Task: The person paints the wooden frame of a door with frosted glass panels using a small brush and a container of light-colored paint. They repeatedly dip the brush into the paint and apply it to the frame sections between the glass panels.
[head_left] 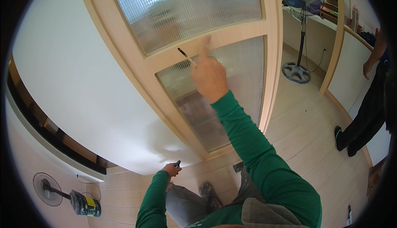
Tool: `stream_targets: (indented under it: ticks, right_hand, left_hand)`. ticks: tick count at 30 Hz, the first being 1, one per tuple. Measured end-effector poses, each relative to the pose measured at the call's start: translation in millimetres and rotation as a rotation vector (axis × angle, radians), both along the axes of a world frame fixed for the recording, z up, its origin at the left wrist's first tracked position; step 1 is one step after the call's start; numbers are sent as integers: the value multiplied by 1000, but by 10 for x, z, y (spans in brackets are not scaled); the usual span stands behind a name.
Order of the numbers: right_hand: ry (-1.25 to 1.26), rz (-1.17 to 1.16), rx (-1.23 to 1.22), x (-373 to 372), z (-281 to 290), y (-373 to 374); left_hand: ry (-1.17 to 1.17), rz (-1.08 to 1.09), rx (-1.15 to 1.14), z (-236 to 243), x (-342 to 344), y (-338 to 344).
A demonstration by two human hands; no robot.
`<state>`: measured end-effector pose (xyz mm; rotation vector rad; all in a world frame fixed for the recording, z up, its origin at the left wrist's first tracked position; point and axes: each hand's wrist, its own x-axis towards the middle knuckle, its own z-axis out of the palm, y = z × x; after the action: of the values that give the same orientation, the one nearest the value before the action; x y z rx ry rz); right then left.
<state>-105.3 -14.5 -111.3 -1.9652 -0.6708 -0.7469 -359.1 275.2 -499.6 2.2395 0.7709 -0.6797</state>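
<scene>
A light wooden door (276,62) with ribbed glass panes stands in front of me. My right hand (209,77) is raised to its middle rail, index finger stretched along the wood between the upper pane (198,9) and the lower pane (223,91). Between the other fingers, which are curled, sits a thin pale stick with a black end (182,52), pointing up and left; its exact kind is unclear. Low down, beside the white panel (91,83), my left hand (170,169) is closed around a small dark object (178,163) that I cannot make out.
Behind the door, at right, a stand fan (303,33) rises beside a counter. Another person (368,112) stands at far right by white cabinets. A second fan (62,195) is at lower left. A small dark item (238,167) lies on the floor near the door.
</scene>
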Motion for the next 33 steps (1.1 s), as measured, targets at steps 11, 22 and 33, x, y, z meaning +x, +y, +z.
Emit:
stream_targets:
  ticks: [11, 22, 33]
  right_hand:
    - [-43, 70, -67, -147, 5, 185]
    - [-22, 156, -35, -310, 16, 408]
    - [-424, 416, -428, -385, -1182, -232]
  left_hand:
    - [-4, -24, 18, 53, 43, -59]
    - [-25, -26, 21, 28, 24, -45]
    - [-101, 16, 4, 14, -73, 34]
